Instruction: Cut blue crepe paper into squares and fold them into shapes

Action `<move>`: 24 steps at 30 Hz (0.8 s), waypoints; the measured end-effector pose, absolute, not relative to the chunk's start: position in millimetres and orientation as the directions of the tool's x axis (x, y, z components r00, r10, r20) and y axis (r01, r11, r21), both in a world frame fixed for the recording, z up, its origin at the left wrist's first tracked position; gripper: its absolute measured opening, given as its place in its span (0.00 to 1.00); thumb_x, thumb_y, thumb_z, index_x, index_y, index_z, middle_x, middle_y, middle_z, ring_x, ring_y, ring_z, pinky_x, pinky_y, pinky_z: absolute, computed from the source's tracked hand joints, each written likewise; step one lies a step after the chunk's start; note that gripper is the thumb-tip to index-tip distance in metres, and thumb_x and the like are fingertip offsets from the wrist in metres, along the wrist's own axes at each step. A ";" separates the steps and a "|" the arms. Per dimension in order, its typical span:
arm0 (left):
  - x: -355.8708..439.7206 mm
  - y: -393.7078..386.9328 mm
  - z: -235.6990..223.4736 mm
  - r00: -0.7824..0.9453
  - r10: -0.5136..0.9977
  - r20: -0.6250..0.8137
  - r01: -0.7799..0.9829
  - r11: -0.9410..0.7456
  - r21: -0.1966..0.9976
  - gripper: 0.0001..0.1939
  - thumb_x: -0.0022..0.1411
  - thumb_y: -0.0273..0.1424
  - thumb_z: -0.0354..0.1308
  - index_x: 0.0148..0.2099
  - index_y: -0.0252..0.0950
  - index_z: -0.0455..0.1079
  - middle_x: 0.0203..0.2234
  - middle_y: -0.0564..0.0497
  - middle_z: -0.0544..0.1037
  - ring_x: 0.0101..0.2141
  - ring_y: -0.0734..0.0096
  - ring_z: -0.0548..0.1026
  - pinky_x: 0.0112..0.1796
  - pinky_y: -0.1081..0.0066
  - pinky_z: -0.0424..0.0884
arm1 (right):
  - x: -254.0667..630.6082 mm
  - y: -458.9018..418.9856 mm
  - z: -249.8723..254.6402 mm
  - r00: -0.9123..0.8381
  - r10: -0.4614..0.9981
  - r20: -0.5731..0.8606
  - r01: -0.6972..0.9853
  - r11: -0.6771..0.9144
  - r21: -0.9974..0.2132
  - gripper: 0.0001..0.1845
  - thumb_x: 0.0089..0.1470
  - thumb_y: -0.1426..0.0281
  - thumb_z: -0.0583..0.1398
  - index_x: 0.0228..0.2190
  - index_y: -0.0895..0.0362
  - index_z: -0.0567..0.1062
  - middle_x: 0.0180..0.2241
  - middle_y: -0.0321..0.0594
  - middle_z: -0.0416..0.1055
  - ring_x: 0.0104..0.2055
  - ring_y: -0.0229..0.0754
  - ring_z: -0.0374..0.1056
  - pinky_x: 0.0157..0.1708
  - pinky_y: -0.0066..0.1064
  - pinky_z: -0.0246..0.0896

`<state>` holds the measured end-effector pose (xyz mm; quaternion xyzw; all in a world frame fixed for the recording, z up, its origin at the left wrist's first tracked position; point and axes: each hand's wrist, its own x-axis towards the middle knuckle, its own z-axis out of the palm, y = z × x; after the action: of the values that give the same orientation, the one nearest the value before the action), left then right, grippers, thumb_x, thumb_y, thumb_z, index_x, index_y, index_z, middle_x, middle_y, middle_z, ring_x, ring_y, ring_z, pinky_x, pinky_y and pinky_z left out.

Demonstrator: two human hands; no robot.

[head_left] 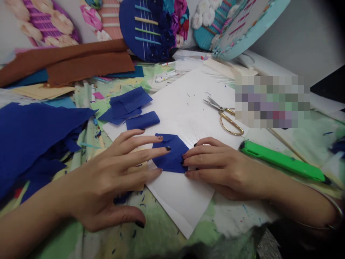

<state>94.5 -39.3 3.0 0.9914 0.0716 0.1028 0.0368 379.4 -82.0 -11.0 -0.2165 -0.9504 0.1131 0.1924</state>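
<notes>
Background: grey wall (304, 43), round decorated boards along it, incl. a dark blue board (129, 25) with coloured bars and a pale blue board (277, 18) leaning at right. Table cover (205, 230) is green and white, littered with scraps.

White sheet (178, 205) lies on it at an angle. Small blue piece (172, 158) is flat on the sheet, between the two hands, right at the fingertips.

Left hand (105, 183): open, palm down, fingers spread, thumb out to the side. Fingertips over the left part of the piece; no grip on it. Can't tell how hard they press, if at all.

Right hand (229, 169): fingers close together, slightly bent, tips at the piece's right edge. Thumb hidden, so can't tell if it's pinching.

Around: folded blue strip (142, 120) just beyond the left fingers, blue scraps (129, 102) behind that. Large blue sheet (40, 136) far left, brown cloth (88, 68) behind it. Scissors (222, 109) beyond the right hand, blades apart. Green cutter (283, 160) beside the right forearm.
</notes>
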 end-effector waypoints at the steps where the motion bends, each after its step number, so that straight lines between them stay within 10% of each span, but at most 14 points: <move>1: 95.7 -39.9 1.9 0.970 0.155 0.188 0.138 -0.985 0.101 0.31 0.57 0.47 0.57 0.56 0.34 0.65 0.60 0.39 0.62 0.61 0.44 0.54 0.59 0.45 0.46 | 379.5 -82.0 -11.2 -0.834 0.455 0.313 0.369 0.881 -0.298 0.13 0.58 0.79 0.51 0.41 0.62 0.74 0.46 0.47 0.73 0.52 0.44 0.65 0.53 0.42 0.55; 17: 106.6 -37.4 -27.3 0.837 0.225 0.499 0.197 -0.974 0.110 0.15 0.56 0.21 0.62 0.46 0.31 0.69 0.44 0.44 0.77 0.50 0.58 0.70 0.50 0.55 0.68 | 379.4 -82.6 -16.3 -0.766 0.510 0.392 0.434 0.860 -0.269 0.09 0.55 0.80 0.54 0.36 0.63 0.73 0.46 0.51 0.73 0.54 0.47 0.63 0.52 0.43 0.60; 24: 116.8 -42.2 -22.3 0.872 0.272 0.407 0.267 -0.961 0.070 0.09 0.63 0.20 0.50 0.46 0.31 0.67 0.40 0.43 0.76 0.45 0.60 0.71 0.45 0.59 0.69 | 374.3 -83.0 -17.8 -0.694 0.563 0.449 0.507 0.825 -0.250 0.09 0.56 0.79 0.55 0.38 0.62 0.73 0.50 0.49 0.70 0.57 0.48 0.59 0.53 0.43 0.61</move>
<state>116.8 -42.2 -22.3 0.9674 0.1393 0.2113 0.0058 374.3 -83.0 -17.8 -0.2911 -0.9187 0.0533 0.2614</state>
